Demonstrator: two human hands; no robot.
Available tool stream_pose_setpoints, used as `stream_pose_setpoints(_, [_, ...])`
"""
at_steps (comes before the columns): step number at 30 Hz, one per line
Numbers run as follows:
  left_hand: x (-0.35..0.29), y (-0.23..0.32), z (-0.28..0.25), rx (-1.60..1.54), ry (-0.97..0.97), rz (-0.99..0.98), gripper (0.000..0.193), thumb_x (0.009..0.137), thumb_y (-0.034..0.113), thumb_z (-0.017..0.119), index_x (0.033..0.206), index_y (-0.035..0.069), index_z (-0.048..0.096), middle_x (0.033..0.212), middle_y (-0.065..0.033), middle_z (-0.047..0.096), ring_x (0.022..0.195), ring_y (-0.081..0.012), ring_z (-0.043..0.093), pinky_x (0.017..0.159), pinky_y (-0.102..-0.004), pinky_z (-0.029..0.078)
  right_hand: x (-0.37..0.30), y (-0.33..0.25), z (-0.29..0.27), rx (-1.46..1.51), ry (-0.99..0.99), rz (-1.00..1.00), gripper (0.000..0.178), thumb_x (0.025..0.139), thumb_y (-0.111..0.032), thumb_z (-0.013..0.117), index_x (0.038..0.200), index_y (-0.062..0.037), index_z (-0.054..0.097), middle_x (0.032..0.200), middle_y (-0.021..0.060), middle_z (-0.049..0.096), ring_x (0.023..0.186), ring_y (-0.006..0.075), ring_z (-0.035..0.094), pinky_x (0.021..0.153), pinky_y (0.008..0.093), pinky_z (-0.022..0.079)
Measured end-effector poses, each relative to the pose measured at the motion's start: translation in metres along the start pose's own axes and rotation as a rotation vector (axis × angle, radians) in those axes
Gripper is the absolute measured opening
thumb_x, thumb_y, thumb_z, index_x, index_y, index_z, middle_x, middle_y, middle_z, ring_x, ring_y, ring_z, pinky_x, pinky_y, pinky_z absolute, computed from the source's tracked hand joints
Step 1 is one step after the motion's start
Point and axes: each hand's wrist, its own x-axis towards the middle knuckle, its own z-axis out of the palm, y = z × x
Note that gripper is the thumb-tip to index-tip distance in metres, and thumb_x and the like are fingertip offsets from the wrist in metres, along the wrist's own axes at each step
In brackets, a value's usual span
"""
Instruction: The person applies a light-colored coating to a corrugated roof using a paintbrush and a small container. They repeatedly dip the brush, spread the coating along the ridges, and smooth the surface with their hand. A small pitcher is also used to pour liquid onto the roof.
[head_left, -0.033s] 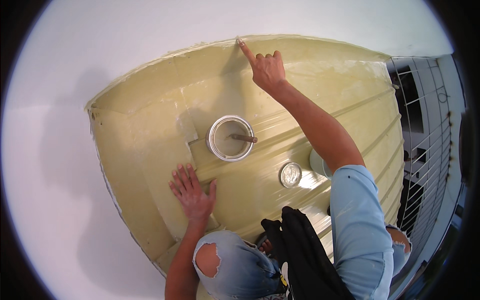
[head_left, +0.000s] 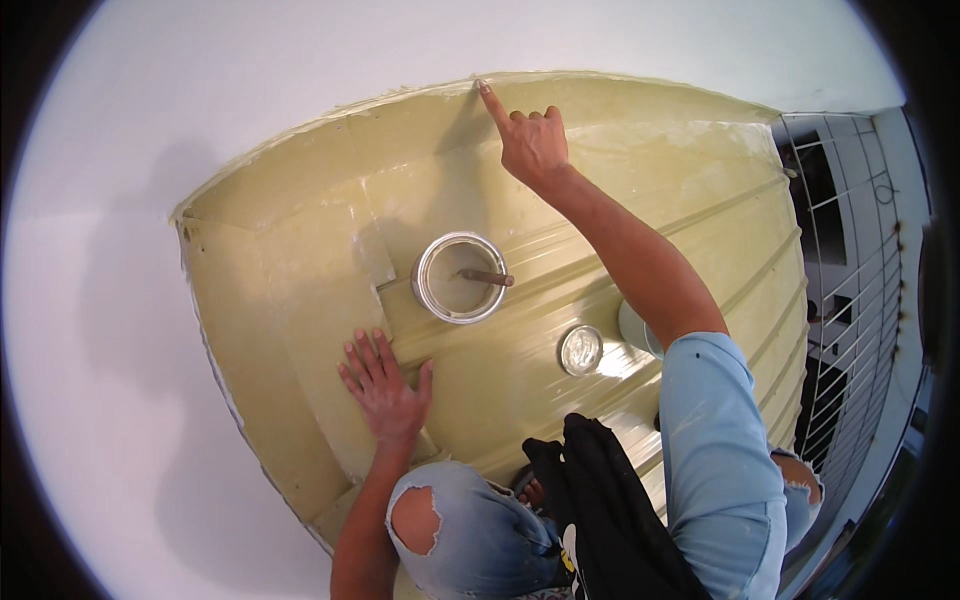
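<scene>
My right hand (head_left: 535, 150) reaches to the top of the yellowish metal sheeting. Its index finger is stretched out, with pale paste on the tip, and touches the seam (head_left: 400, 93) where the sheeting meets the white wall. The other fingers are curled and hold nothing visible. My left hand (head_left: 388, 402) lies flat on the sheeting with fingers spread. Between the hands stands a round metal can (head_left: 420, 290) of greyish paste or paint. A brown-handled stick or brush (head_left: 494, 278) leans in it; its lower end is hidden in the contents.
A small round lid or shallow tin (head_left: 581, 350), pale inside, lies right of the can. Beside it a light-coloured bucket (head_left: 635, 328) is partly hidden by my right arm. Raised ribs (head_left: 715, 210) run across the sheeting. Metal bars (head_left: 850, 200) edge the right side; white wall (head_left: 110, 300) borders the left.
My right hand has shifted very slightly, with the index finger still on the seam. The left hand and the can have not visibly moved.
</scene>
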Motion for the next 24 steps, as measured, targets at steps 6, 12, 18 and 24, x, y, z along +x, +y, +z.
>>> stream_pose_setpoints(6, [0.006,0.002,0.001,0.021,0.041,0.008,0.097,0.096,0.059,0.063,0.167,0.004,0.027,0.174,-0.0214,0.021,0.160,-0.0436,0.018,0.128,-0.0640,0.013,0.000,-0.017,-0.009,0.599,-0.005,0.281,0.094,0.082,-0.013,0.063,0.168,-0.0092,0.025,0.082,0.0101,0.074,0.069,0.0302,0.069,0.073,0.0443,0.054])
stream_pose_setpoints(12, [0.006,0.001,0.003,0.011,0.054,0.010,0.097,0.096,0.059,0.063,0.167,0.004,0.026,0.174,-0.0214,0.022,0.160,-0.0442,0.019,0.128,-0.0641,0.014,0.020,-0.032,-0.020,1.012,-0.040,0.442,0.100,0.080,-0.017,0.063,0.169,-0.0065,0.018,0.088,0.0101,0.076,0.084,0.0295,0.073,0.078,0.0415,0.058])
stream_pose_setpoints(18, [0.006,-0.001,0.005,-0.033,0.004,-0.009,0.099,0.097,0.059,0.063,0.169,0.007,0.020,0.176,-0.0198,0.014,0.162,-0.0426,0.010,0.129,-0.0631,0.006,0.030,-0.063,-0.027,1.133,-0.043,0.519,0.103,0.079,-0.017,0.062,0.168,-0.0024,0.015,0.090,0.0111,0.076,0.084,0.0298,0.073,0.079,0.0428,0.058])
stream_pose_setpoints(24, [0.006,-0.002,0.006,-0.022,0.018,-0.012,0.096,0.097,0.060,0.062,0.168,0.008,0.024,0.176,-0.0186,0.017,0.161,-0.0427,0.015,0.128,-0.0645,0.012,0.041,-0.090,-0.035,0.925,-0.044,0.496,0.102,0.079,-0.019,0.064,0.165,0.0058,0.017,0.086,0.0146,0.077,0.086,0.0330,0.074,0.079,0.0424,0.058])
